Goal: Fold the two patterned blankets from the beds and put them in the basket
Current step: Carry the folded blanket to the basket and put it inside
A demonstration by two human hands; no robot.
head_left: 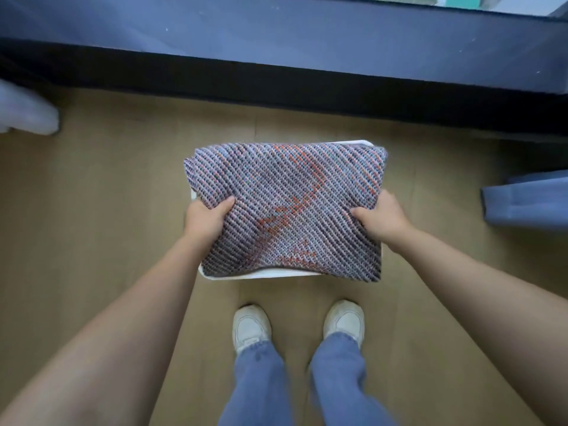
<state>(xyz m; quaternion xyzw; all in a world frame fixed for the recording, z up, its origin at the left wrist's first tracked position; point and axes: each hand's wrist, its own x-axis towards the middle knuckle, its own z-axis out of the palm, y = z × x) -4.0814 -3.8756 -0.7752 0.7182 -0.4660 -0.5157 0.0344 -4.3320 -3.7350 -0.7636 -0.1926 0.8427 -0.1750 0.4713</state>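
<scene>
Wooden floor (107, 195): white basket (264, 274), folded blanket (285, 195) squared over its rim; my left hand (206, 221) and right hand (382, 219) grip opposite edges, to preserve the folds.

Folded blanket (285, 210) covers almost the whole basket (261, 274) mouth, only thin strips of white rim showing at the near edge, left side and far right corner, with left hand (206, 219) and right hand (384, 219) gripping its two sides. Bare floor (123, 195) lies open left and right of the basket. Dark ledge (276, 84) closes off the far side, white object (27, 112) at far left, blue cloth (528, 201) at right edge, shoes (250, 329) near the basket's near edge.
</scene>
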